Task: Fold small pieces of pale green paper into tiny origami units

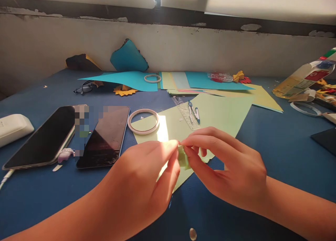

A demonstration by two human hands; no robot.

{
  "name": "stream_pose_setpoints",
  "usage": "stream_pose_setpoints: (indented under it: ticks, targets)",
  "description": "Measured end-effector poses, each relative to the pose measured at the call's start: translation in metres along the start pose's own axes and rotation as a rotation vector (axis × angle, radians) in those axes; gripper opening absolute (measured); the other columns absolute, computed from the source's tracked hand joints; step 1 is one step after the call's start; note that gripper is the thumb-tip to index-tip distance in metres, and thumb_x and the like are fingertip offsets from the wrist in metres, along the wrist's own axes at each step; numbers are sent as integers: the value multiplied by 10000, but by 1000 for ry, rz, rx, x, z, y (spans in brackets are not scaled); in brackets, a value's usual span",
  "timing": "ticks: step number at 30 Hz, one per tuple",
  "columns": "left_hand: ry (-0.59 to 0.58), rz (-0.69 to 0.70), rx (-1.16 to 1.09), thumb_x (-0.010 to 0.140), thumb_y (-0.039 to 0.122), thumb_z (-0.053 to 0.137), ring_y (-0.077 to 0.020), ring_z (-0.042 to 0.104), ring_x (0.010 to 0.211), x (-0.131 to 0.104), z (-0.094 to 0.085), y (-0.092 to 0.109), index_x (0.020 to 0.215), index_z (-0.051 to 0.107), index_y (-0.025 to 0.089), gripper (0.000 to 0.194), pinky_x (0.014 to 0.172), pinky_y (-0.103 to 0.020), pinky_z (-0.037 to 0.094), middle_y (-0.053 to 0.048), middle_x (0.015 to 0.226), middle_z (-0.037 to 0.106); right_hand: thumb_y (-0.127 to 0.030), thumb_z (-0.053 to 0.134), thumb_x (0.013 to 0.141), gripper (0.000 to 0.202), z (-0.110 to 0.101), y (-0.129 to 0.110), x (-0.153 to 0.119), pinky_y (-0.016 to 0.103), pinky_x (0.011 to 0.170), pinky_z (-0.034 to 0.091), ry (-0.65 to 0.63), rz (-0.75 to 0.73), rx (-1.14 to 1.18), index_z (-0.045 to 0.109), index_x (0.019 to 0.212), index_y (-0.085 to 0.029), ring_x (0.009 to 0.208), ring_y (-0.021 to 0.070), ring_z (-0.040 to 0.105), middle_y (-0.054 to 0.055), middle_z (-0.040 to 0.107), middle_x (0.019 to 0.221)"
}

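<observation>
Between my two hands is a small folded piece of light green paper (183,157), pinched at its upper edge. My left hand (151,171) is closed on its left side, thumb against fingers. Thumb and index finger of my right hand (228,164) grip the right side close to the left fingertips. Much of the piece is hidden behind the fingers. Below and beyond the hands lies a large light green sheet (223,111). On that sheet rest a clear ruler (183,111) and a compass (191,111). A roll of tape (143,121) overlaps the sheet's left edge.
Two phones (43,137) (107,136) and a white case (15,129) lie at left. Blue sheets (118,79) with a second tape roll (152,78) are at the back. A bottle (304,78) leans at right. A small oval object (193,234) lies near the front.
</observation>
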State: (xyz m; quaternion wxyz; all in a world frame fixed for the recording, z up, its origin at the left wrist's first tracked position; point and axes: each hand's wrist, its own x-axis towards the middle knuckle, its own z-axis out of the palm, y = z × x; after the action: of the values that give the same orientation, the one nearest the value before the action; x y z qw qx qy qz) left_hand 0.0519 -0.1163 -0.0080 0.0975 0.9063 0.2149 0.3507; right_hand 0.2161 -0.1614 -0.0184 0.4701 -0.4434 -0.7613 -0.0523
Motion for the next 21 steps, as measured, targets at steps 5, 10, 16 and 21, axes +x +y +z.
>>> stream_pose_setpoints:
  ticks: [5, 10, 16, 21]
  targets:
    - [-14, -7, -27, 789, 72, 469, -90, 556, 529, -1, -1, -3, 843, 543, 148, 119, 485, -208, 429, -6, 668, 635, -12, 580, 751, 241, -4, 4, -2, 214, 667, 502, -49, -78, -57, 586, 936, -167, 711, 109, 593, 36, 633, 798]
    - [-42, 19, -31, 814, 57, 430, -115, 626, 667, -1, -4, -4, 945, 538, 137, 188, 580, -210, 485, -36, 774, 667, -49, 574, 775, 221, -6, 5, 0, 214, 619, 505, -61, -70, -59, 566, 929, -207, 663, 101, 598, 9, 634, 768]
    - [-16, 75, 21, 800, 29, 421, -144, 636, 650, -3, -2, -6, 934, 536, 120, 198, 549, -230, 483, -52, 719, 656, -88, 574, 791, 183, -7, 3, 1, 214, 594, 514, -79, -88, -104, 561, 912, -224, 655, 104, 611, 4, 646, 757]
    - [-10, 74, 47, 811, 82, 458, -141, 604, 566, -4, 0, -3, 812, 527, 146, 94, 491, -248, 458, -46, 685, 648, -117, 611, 766, 144, -3, 0, -7, 226, 557, 497, -12, -97, -211, 552, 863, -205, 619, 111, 596, 10, 636, 704]
